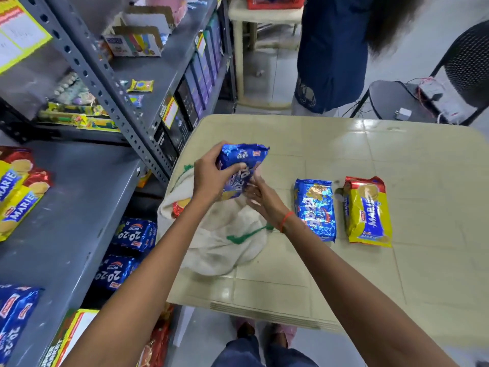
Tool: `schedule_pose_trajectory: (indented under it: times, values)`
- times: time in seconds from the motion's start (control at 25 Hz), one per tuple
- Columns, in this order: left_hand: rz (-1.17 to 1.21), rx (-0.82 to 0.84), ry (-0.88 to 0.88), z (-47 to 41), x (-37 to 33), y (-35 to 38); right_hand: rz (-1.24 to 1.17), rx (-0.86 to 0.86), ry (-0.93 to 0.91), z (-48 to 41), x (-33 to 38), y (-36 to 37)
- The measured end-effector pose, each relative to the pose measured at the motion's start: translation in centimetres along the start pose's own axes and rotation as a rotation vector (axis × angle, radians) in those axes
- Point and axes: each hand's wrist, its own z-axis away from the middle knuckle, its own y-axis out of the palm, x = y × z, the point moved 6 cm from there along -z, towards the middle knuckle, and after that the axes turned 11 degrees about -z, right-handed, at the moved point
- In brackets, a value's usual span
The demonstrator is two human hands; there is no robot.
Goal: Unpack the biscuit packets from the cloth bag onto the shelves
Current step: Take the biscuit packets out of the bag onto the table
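My left hand [211, 178] grips a blue 20-20 biscuit packet [242, 160] held above the white cloth bag [225, 239], which lies crumpled on the beige table's left side. My right hand [260, 198] touches the packet's lower end with its fingers, just over the bag's mouth. A red-and-yellow packet [180, 206] peeks out of the bag. On the table to the right lie another blue 20-20 packet [316, 209] and a yellow Marie packet [367, 211], side by side.
A grey metal shelf rack [79, 197] stands on the left with Marie packets [18, 192] on its middle shelf and blue 20-20 packets [135, 234] lower down. A person in blue [330, 54] stands beyond the table [397, 260]. A black chair [391, 99] is at far right.
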Motion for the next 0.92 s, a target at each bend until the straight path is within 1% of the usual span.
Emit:
schedule_pose_trajectory:
  times: [0.04, 0.12, 0.16, 0.2, 0.24, 0.36, 0.44, 0.56, 0.64, 0.72, 0.8, 0.92]
  values:
    - [0.132, 0.022, -0.037, -0.2, -0.5, 0.4, -0.019, -0.004, -0.078, 0.5, 0.7, -0.4]
    - [0.383, 0.132, -0.158, -0.2, -1.0, 2.5, -0.078, -0.076, -0.247, 1.7, 2.2, -2.4]
    - [0.455, 0.189, -0.235, 0.2, -1.0, 4.3, -0.078, -0.125, -0.307, 2.5, 2.9, -3.9]
    - [0.475, 0.242, -0.316, 0.9, -0.5, 6.6, -0.042, -0.19, -0.344, 3.3, 3.1, -5.9]
    - [0.453, 0.293, -0.387, 2.2, -0.1, 9.1, 0.01, -0.264, -0.356, 4.4, 3.0, -7.8]
    - [0.255, 0.394, -0.557, 9.0, 2.1, 16.9, 0.235, -0.495, -0.303, 8.5, -0.1, -13.9]
    - [0.194, 0.43, -0.636, 15.1, 2.7, 20.2, 0.261, -0.571, -0.244, 12.1, -3.1, -16.6]
    - [0.123, 0.475, -0.63, 20.1, 1.5, 22.1, 0.219, -0.654, -0.158, 15.9, -6.7, -19.2]
    - [0.028, 0.482, -0.584, 20.6, 0.5, 22.8, 0.212, -0.739, -0.173, 17.1, -7.6, -20.7]
    - [-0.013, 0.537, -0.566, 20.6, -0.9, 24.5, 0.193, -0.869, -0.19, 18.1, -7.6, -22.6]
    - [0.032, 0.639, -0.562, 20.9, -1.9, 27.2, 0.204, -0.986, -0.19, 19.1, -6.9, -24.9]
    - [0.123, 0.748, -0.583, 21.6, -2.4, 30.7, 0.315, -1.029, -0.151, 19.8, -6.0, -27.8]
